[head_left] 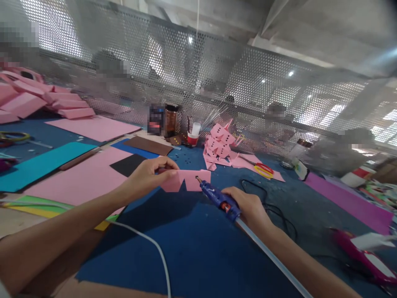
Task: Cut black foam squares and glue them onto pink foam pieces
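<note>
Two hands at work in front of me! The left hand point(158, 173) pinches one pink piece point(192, 183), flat, its lower edge notched, right by the tip of one blue glue gun point(214, 196); the right hand point(249, 206) clasps that gun. Beyond the gun: one red-and-white cup point(192, 140), one pair of scissors point(263, 170).

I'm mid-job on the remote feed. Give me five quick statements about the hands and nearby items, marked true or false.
1. The right hand grips a blue glue gun. True.
2. The left hand holds a black sheet. False: the left hand holds a notched pink piece.
3. The blue glue gun's tip points at the notched pink piece. True.
4. The red-and-yellow-handled scissors are in the right hand. False: the red-and-yellow-handled scissors lie on pink paper.
5. The purple sheet lies to the right of the right hand. True.
</note>
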